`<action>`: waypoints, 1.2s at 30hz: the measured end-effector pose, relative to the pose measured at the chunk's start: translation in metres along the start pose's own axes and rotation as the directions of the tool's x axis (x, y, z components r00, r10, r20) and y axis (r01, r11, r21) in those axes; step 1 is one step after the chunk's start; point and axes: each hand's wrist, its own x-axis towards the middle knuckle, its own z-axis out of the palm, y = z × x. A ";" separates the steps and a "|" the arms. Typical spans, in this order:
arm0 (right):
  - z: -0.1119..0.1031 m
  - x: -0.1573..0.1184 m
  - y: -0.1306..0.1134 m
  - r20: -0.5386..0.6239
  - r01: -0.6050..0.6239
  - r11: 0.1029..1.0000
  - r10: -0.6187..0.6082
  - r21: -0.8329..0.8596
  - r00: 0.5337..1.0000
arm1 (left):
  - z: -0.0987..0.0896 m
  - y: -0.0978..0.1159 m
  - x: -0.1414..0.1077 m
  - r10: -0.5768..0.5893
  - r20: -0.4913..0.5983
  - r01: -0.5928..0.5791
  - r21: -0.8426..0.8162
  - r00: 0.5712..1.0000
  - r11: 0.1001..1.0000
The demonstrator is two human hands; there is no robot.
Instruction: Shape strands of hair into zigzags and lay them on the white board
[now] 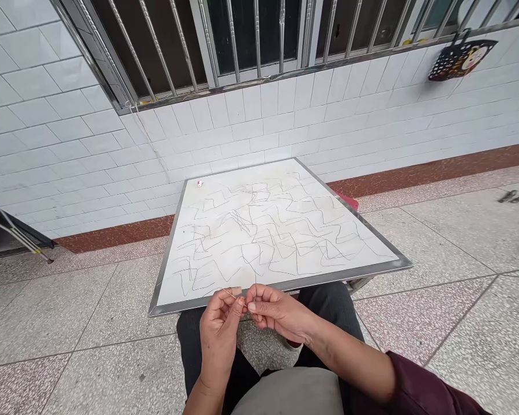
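My left hand [219, 320] and my right hand [274, 311] meet just in front of the table's near edge, above my lap. Pinched between the fingertips of both is a thin wire [230, 293], which looks light-coloured; its exact material is hard to make out. A dark strand rises from my right fingers over the table. Something tan, perhaps a finger wrap, shows at my left fingertips. On the white tabletop [225, 237] lie several thin, dark, zigzag-bent strands [296, 248], spread across most of the surface.
A small red-and-white item [199, 184] sits at the table's far left corner. Behind stands a white tiled wall [242, 129] with a barred window [259, 40]. A patterned bag [462, 57] hangs at upper right. Folded metal legs [17, 235] stand at left on the speckled floor [125, 351].
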 end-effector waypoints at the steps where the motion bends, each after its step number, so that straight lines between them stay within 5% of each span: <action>1: 0.001 0.001 0.001 -0.021 0.031 0.999 -0.032 -0.037 0.999 | 0.001 0.000 0.000 -0.008 -0.014 0.008 -0.012 1.000 1.000; 7: 0.004 0.005 0.005 -0.058 0.188 0.934 -0.215 -0.303 0.975 | 0.004 0.000 0.002 -0.072 -0.073 0.068 -0.053 0.995 0.996; 12: 0.005 0.007 0.007 -0.071 0.202 0.907 -0.245 -0.370 0.967 | 0.007 0.001 0.005 -0.084 -0.086 0.080 -0.046 0.993 0.996; 16: 0.001 0.008 0.006 -0.132 0.163 0.963 -0.194 -0.216 0.972 | 0.010 0.001 0.004 -0.089 -0.040 0.090 0.005 0.995 0.996; 20: -0.007 0.007 -0.002 -0.187 0.063 0.992 -0.041 0.111 0.981 | 0.000 0.000 0.001 -0.105 0.008 0.102 0.171 0.994 0.980; 24: -0.015 0.004 -0.010 -0.152 -0.032 0.957 0.079 0.287 0.985 | -0.018 0.006 0.004 0.170 -0.228 -0.069 0.392 0.959 0.917; 26: -0.017 0.004 -0.011 -0.124 -0.067 0.949 0.110 0.308 0.986 | -0.024 0.009 0.008 0.226 -0.226 -0.103 0.456 0.948 0.884; 30: -0.015 0.004 -0.006 -0.119 -0.053 0.966 0.086 0.253 0.989 | -0.027 0.003 0.012 0.084 -0.108 -0.030 0.431 0.991 0.902; 36: -0.011 0.006 0.002 -0.245 0.091 0.995 -0.098 -0.038 0.965 | -0.026 -0.002 0.012 -0.046 -0.045 0.059 0.350 0.998 0.935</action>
